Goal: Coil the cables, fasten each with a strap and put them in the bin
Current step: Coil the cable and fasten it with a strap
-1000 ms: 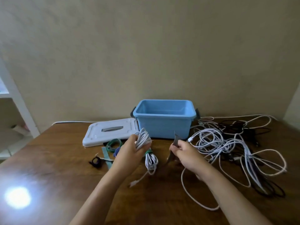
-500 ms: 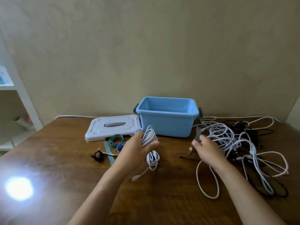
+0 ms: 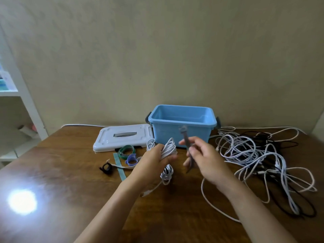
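- Head view: the left hand (image 3: 154,161) grips the coiled white cable (image 3: 168,151) above the brown wooden table (image 3: 70,172), in front of the open blue plastic bin (image 3: 182,128).
- The right hand (image 3: 204,160) pinches a grey fastening strap (image 3: 186,143) just beside the coil.
- Best to wrap the strap snugly round the coil's middle, keeping the loops bunched.

Both forearms raised — left hand (image 3: 154,160) and right hand (image 3: 205,158) curled, gripping.

The grey strap (image 3: 186,146) is motion-blurred, the left hand (image 3: 154,163) hides the coiled white cable's (image 3: 169,149) middle, and the shelf (image 3: 10,92) is cut off far left.
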Motion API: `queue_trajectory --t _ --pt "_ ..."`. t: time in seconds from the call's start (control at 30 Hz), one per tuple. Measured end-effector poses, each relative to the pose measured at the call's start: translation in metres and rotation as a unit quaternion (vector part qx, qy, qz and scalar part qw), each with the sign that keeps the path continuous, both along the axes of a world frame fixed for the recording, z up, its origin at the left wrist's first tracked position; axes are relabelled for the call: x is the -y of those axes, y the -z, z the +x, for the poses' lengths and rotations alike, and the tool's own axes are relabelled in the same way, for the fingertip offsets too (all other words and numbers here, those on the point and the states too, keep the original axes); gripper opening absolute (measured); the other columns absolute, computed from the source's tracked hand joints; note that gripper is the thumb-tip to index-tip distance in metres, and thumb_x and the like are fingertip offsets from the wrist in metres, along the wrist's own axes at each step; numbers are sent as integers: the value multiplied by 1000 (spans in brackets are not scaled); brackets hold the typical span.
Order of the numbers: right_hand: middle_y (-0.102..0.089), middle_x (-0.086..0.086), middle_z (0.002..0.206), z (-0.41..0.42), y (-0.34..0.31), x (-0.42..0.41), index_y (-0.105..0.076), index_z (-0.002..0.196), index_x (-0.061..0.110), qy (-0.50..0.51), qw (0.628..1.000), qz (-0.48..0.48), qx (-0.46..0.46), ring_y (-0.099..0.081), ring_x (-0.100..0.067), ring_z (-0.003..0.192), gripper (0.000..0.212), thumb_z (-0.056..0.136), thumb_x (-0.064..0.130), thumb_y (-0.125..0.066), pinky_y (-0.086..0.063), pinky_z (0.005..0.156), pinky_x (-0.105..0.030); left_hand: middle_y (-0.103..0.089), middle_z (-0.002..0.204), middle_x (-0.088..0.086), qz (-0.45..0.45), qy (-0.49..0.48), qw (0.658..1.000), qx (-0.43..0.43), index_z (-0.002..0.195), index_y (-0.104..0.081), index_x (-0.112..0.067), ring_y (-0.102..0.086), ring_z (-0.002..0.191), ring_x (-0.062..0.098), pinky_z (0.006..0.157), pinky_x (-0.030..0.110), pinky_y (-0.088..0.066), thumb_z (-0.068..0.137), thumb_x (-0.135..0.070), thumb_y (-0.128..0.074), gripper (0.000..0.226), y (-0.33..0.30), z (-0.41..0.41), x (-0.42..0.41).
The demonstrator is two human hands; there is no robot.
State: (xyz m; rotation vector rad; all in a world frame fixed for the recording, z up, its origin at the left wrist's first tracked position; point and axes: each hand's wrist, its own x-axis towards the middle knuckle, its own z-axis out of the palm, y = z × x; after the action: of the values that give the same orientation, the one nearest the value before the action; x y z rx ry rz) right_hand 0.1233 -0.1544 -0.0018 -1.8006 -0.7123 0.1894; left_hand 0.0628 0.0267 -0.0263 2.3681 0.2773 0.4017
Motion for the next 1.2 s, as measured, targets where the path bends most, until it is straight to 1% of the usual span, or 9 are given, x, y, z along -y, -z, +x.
queue_trajectory --t 0.17,0.23,0.33,0.53,0.77,0.9,1.0,1.13,1.2 --pt "-69 2 84 -15 14 -23 -64 120 27 -37 997 62 -29 -61 -11 62 26 103 9 -57 -57 66 -30 -66 93 -7 5 -4 1000 20 104 -58 -25 -64 83 11 76 33 -55 99 -40 -59 16 2 1 3" --pt "-74 -4 86 -16 19 -27 -63 111 20 -24 994 93 -48 -65 -12 64 17 98 9 -65 -56 66 -31 -64 89 -8 20 -7 1000 20 99 -58 -28 -61 79 9 67 26 -50 100 -32 -60 5 3 2 5" --pt "-76 -5 86 -15 24 -31 -60 104 19 0 994 105 -38 -70 -14 69 17 94 12 -72 -57 68 -31 -60 83 -9 15 -3 1000 18 86 -51 -35 -57 73 4 58 20 -39 100 -29 -59 17 5 0 9" --pt "-76 -5 88 -10 29 -31 -50 100 24 8 994 107 -36 -69 -13 66 27 91 16 -75 -55 66 -33 -62 78 -2 -16 83 996 0 87 -57 -24 -58 66 10 63 35 -52 96 -19 -59 11 -5 -8 8" --pt "-78 -6 92 -5 32 -29 -54 98 20 -4 990 131 -52 -74 -19 81 28 87 17 -80 -58 74 -40 -58 64 -16 -141 167 976 -9 89 -55 -20 -52 55 -4 54 12 -40 96 -2 -54 20 -21 -26 16" --pt "-77 -4 86 -9 31 -31 -52 96 20 -14 988 138 -61 -70 -10 67 36 79 34 -81 -52 66 -32 -62 63 -17 -272 110 956 2 88 -59 -21 -55 56 -2 53 10 -39 107 -30 -42 27 -25 -32 22" --pt "-77 -3 89 -11 32 -33 -54 95 22 -9 989 136 -64 -73 -14 76 40 72 43 -78 -53 70 -33 -53 54 -14 -233 69 967 72 81 -61 -12 -47 53 2 50 14 -36 108 -41 -34 48 -13 -24 26" --pt "-77 -2 92 -10 32 -31 -57 103 18 -26 986 145 -80 -75 -17 88 31 84 13 -80 -57 79 -32 -56 59 -6 -187 9 974 129 83 -66 -12 -50 56 11 55 35 -38 109 -42 -34 51 -4 -16 21" --pt "-78 1 91 -9 27 -27 -60 107 19 -28 987 133 -86 -75 -16 91 33 84 7 -81 -58 82 -31 -52 56 -7 -206 -16 967 151 76 -63 -14 -47 54 12 54 39 -35 109 -43 -34 52 -5 -15 12"
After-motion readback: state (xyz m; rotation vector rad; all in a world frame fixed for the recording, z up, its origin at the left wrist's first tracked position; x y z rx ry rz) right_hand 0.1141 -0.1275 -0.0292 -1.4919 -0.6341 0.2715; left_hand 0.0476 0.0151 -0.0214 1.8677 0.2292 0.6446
